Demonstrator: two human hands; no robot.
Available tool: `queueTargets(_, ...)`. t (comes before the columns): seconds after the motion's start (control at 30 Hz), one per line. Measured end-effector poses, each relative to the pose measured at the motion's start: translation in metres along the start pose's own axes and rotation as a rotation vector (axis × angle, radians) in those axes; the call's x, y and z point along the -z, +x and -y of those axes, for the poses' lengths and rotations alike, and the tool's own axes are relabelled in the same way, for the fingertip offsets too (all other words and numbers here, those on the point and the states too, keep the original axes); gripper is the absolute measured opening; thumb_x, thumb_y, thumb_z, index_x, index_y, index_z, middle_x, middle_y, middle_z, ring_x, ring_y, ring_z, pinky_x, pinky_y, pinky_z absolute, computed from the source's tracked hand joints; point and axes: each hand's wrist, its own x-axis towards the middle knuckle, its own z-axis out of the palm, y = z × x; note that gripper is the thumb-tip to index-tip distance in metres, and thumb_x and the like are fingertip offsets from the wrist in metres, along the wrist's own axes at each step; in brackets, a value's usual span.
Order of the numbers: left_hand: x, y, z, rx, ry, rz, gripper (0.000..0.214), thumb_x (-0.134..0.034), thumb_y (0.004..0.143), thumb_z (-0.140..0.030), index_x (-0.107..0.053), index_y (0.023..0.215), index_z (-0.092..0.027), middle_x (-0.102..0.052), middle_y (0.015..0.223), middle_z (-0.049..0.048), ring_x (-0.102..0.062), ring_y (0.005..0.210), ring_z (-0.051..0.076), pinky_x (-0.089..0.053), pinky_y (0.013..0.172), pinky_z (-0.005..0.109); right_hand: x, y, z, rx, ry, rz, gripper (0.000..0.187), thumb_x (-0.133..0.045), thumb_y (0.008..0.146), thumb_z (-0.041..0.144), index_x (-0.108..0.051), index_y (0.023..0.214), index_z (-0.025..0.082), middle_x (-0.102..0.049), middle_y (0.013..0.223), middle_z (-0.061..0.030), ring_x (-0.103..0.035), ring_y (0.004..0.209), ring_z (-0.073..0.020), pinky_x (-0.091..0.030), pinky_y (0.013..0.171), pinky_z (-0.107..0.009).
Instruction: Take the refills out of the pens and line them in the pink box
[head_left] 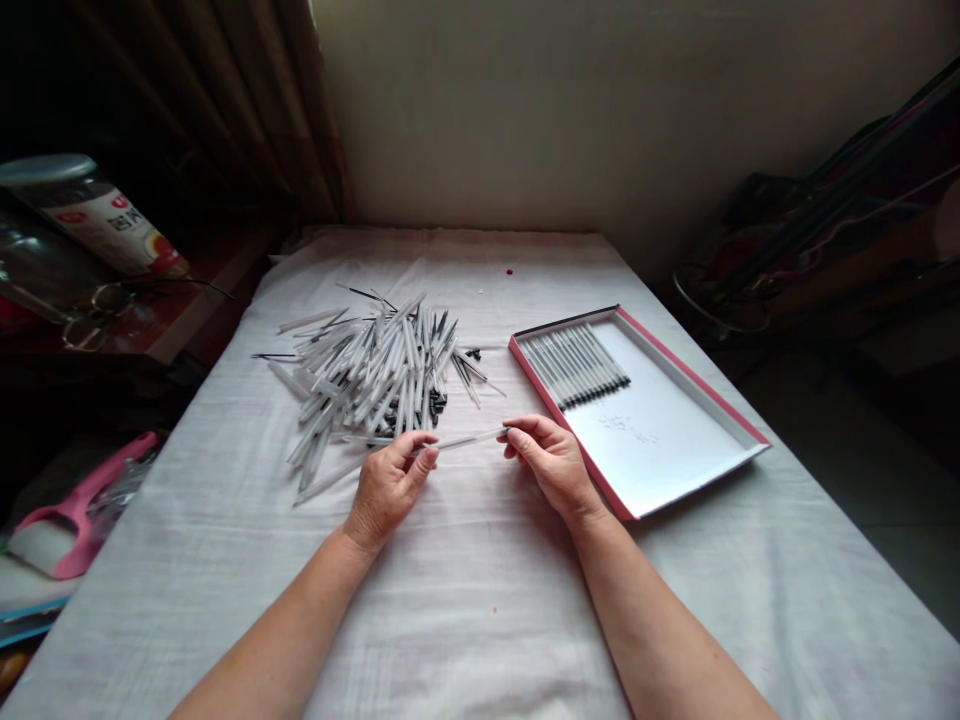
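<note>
Between my two hands a clear pen barrel (471, 439) lies nearly level above the cloth. My left hand (391, 484) is closed on its left end, thumb against fingers. The fingertips of my right hand (551, 462) pinch the other end, where a small dark tip shows. Just beyond my left hand spreads a loose pile of clear pen barrels (367, 375), with dark refills and small black caps among them. Right of my right hand is a shallow box lid (675, 430) with red sides, holding a neat row of pens (576, 365) with black ends.
A white cloth (465, 640) covers the table, with a wall behind it. At the left stand a labelled jar (112, 225) and a pair of glasses (90, 320) on a wooden surface. Lower left lies a pink-handled tool (79, 510). A tiny red bit (509, 271) lies toward the back.
</note>
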Motion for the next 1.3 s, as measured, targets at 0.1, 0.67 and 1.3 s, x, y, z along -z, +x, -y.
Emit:
queueTargets(0.1,0.001,-0.001,-0.001,-0.030,0.037,-0.008,0.030,-0.050,0.091,-0.040,-0.065,0.079,-0.018,-0.064,0.059,-0.0004,-0.060,0.056,0.012,-0.046,0.056,0.020,0.000,0.000,0.001,-0.010,0.011,0.022,0.028,-0.069,0.075,0.041,-0.068,0.089,0.017,-0.072,0.074,-0.0049,-0.061,0.059,-0.0135,-0.043,0.049,-0.024)
queueTargets(0.67,-0.001,-0.001,0.001,-0.091,0.066,-0.121,0.024,-0.057,0.085,-0.039,-0.068,0.085,-0.018,-0.068,0.071,0.0017,-0.060,0.062,0.012,-0.047,0.061,0.021,-0.001,0.002,0.000,0.000,0.028,0.049,0.031,-0.071,0.072,0.043,-0.068,0.088,0.017,-0.072,0.074,-0.0054,-0.061,0.058,-0.0139,-0.044,0.048,-0.024)
queueTargets(1.3,0.055,-0.022,0.024,-0.256,0.377,-0.293,0.021,-0.055,0.088,-0.035,-0.069,0.087,-0.020,-0.073,0.081,0.0023,-0.063,0.064,0.013,-0.050,0.061,0.021,-0.008,-0.010,-0.012,0.314,-0.416,0.072,0.019,-0.061,0.080,0.034,-0.072,0.081,0.019,-0.074,0.080,-0.0067,-0.068,0.074,-0.0202,-0.053,0.069,-0.030)
